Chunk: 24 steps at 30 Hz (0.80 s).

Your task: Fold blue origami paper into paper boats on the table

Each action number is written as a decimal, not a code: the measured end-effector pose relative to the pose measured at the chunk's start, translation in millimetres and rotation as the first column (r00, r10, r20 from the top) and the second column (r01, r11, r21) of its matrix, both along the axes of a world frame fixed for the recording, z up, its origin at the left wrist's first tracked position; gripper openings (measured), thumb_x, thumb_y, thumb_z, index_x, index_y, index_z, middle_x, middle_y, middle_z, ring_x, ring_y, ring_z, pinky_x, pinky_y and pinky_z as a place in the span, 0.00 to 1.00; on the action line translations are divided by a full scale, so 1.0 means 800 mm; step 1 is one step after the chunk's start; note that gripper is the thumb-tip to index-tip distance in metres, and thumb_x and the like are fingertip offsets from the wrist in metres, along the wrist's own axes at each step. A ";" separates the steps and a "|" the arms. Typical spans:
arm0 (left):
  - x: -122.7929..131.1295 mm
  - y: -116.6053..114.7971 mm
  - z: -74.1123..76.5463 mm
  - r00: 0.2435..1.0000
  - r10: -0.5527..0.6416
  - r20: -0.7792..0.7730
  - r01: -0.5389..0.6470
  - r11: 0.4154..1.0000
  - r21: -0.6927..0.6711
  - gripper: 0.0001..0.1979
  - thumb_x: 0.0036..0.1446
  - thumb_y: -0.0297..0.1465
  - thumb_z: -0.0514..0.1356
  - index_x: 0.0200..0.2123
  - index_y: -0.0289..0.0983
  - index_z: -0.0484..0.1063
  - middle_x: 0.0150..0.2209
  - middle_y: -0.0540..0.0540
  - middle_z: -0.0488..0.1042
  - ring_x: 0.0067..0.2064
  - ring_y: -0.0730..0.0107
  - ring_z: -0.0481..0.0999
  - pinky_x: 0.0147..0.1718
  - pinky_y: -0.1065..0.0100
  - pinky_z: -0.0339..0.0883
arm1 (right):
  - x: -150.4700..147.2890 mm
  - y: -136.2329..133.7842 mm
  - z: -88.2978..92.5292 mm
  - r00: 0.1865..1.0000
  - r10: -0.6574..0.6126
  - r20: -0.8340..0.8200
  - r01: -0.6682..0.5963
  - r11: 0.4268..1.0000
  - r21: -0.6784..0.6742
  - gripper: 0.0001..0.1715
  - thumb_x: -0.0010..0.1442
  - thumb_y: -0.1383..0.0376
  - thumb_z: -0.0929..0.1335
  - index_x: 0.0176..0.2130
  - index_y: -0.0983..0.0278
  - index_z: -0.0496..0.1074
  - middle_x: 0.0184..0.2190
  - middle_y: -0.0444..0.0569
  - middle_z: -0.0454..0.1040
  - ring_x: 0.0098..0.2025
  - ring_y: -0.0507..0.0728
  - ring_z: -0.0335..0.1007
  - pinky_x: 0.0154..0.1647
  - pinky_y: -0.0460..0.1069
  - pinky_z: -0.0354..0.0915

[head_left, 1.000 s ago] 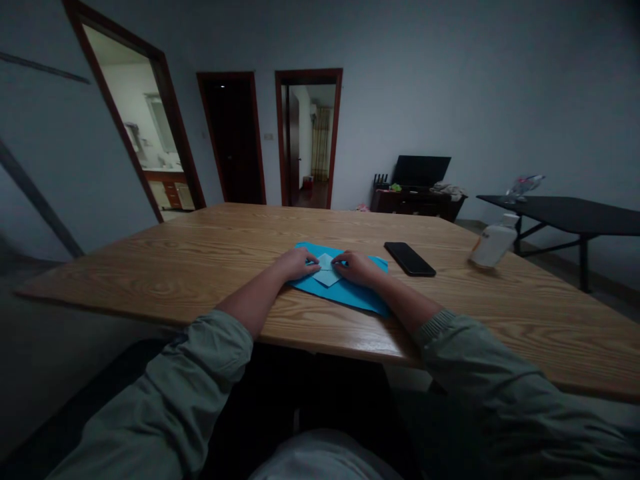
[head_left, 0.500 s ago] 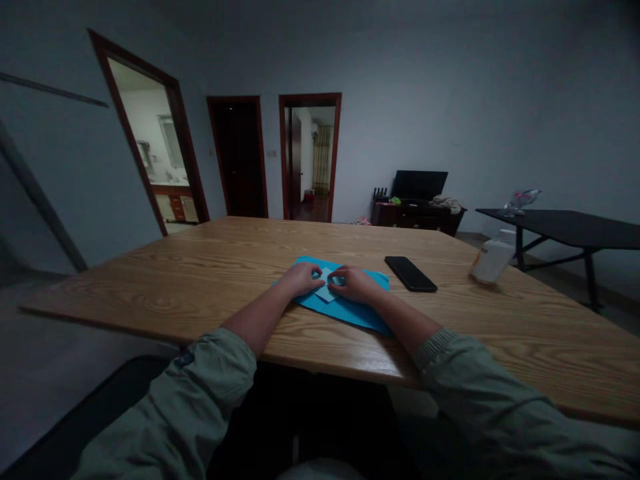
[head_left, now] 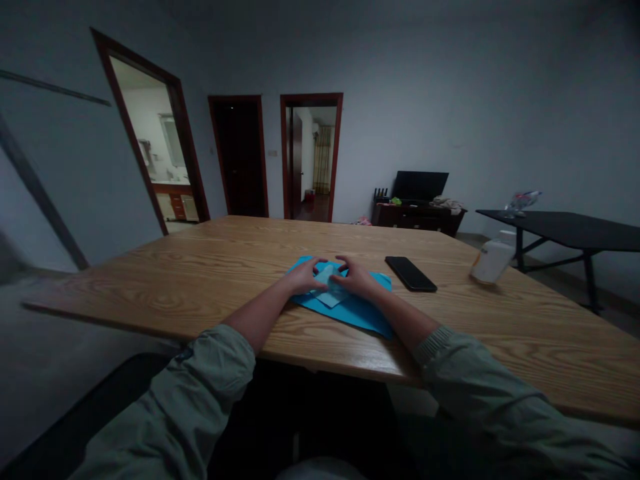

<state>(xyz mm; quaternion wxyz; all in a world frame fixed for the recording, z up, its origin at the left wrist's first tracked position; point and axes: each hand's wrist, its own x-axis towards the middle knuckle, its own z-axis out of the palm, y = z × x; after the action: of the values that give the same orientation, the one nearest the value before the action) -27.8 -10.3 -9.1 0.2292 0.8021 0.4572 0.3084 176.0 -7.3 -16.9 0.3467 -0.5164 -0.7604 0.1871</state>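
Centrally, a creased, pale blue folded paper point(head_left: 332, 297) lay on a brighter blue sheet point(head_left: 361, 313). The left hand point(head_left: 301, 277) and right hand point(head_left: 359, 281) curved fingers around its sides; whether they gripped it, I couldn't tell. The wood-grained table point(head_left: 200, 267) stretched left, its near edge crossing lower centre; right stood a phone point(head_left: 411, 274) and bottle point(head_left: 493, 261), and a pale wall point(head_left: 400, 127) rose above.

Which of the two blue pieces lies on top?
The small pale-blue piece, between the left hand and right hand. The other, the bright-blue sheet, is larger and spreads out beneath it.
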 end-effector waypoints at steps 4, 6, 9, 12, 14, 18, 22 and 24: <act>0.001 -0.006 0.007 0.981 -0.132 0.141 0.125 0.990 0.060 0.37 0.42 0.32 0.67 0.58 0.43 0.62 0.38 0.50 0.68 0.28 0.79 0.65 0.31 0.73 0.64 | -0.001 0.007 0.005 0.969 0.008 -0.246 -0.036 0.993 -0.108 0.41 0.47 0.58 0.74 0.58 0.63 0.63 0.37 0.48 0.74 0.33 0.52 0.69 0.35 0.47 0.65; 0.003 -0.009 0.011 0.957 -0.173 0.234 0.154 0.983 0.099 0.36 0.44 0.31 0.66 0.58 0.43 0.62 0.39 0.49 0.68 0.27 0.81 0.65 0.31 0.73 0.64 | -0.001 0.007 0.010 0.928 0.060 -0.369 -0.131 0.977 -0.169 0.35 0.47 0.60 0.74 0.54 0.64 0.67 0.36 0.47 0.74 0.33 0.52 0.69 0.35 0.47 0.65; 0.005 -0.012 0.018 0.915 -0.175 0.365 0.142 0.983 0.115 0.35 0.45 0.29 0.65 0.59 0.42 0.61 0.42 0.47 0.69 0.29 0.80 0.68 0.33 0.72 0.65 | -0.002 0.001 0.017 0.839 0.131 -0.528 -0.273 0.941 -0.201 0.27 0.48 0.62 0.73 0.49 0.63 0.71 0.36 0.46 0.76 0.33 0.52 0.70 0.36 0.47 0.66; 0.004 -0.010 0.022 0.872 -0.152 0.465 0.106 0.987 0.124 0.35 0.44 0.28 0.66 0.57 0.39 0.62 0.41 0.45 0.70 0.37 0.73 0.72 0.37 0.70 0.66 | -0.004 -0.009 0.025 0.774 0.120 -0.622 -0.324 0.919 -0.226 0.26 0.48 0.62 0.74 0.47 0.62 0.71 0.37 0.47 0.77 0.34 0.52 0.72 0.37 0.47 0.67; 0.002 -0.006 0.022 0.848 -0.140 0.512 0.081 0.988 0.135 0.33 0.44 0.28 0.66 0.56 0.37 0.63 0.40 0.44 0.71 0.42 0.69 0.73 0.40 0.68 0.66 | -0.007 -0.016 0.029 0.750 0.112 -0.652 -0.355 0.900 -0.253 0.24 0.48 0.62 0.74 0.46 0.62 0.72 0.37 0.48 0.77 0.34 0.53 0.72 0.37 0.47 0.68; -0.005 0.001 0.022 0.827 -0.106 0.552 0.034 0.990 0.139 0.32 0.45 0.30 0.66 0.55 0.37 0.64 0.41 0.43 0.73 0.44 0.67 0.73 0.40 0.69 0.66 | -0.013 -0.029 0.033 0.744 0.075 -0.664 -0.438 0.806 -0.399 0.15 0.51 0.61 0.72 0.40 0.63 0.74 0.34 0.48 0.78 0.32 0.53 0.73 0.37 0.49 0.70; -0.007 0.002 0.021 0.841 -0.101 0.532 0.038 0.991 0.129 0.32 0.45 0.32 0.67 0.55 0.37 0.64 0.43 0.42 0.74 0.43 0.68 0.73 0.39 0.70 0.65 | -0.017 -0.033 0.030 0.731 0.122 -0.672 -0.526 0.728 -0.440 0.13 0.52 0.60 0.72 0.38 0.63 0.74 0.34 0.48 0.78 0.33 0.54 0.74 0.40 0.50 0.70; -0.007 0.003 0.020 0.838 -0.085 0.540 0.034 0.994 0.105 0.35 0.43 0.34 0.69 0.56 0.37 0.63 0.44 0.42 0.74 0.43 0.67 0.74 0.41 0.68 0.65 | -0.017 -0.031 0.030 0.730 0.147 -0.667 -0.523 0.748 -0.408 0.13 0.52 0.60 0.72 0.38 0.64 0.74 0.34 0.48 0.78 0.33 0.54 0.74 0.40 0.50 0.70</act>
<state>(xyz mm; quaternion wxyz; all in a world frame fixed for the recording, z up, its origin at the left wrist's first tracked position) -33.1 -8.0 7.0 0.3219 0.7052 0.3338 0.5363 162.1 -32.1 6.8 0.3536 -0.3550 -0.6031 0.6206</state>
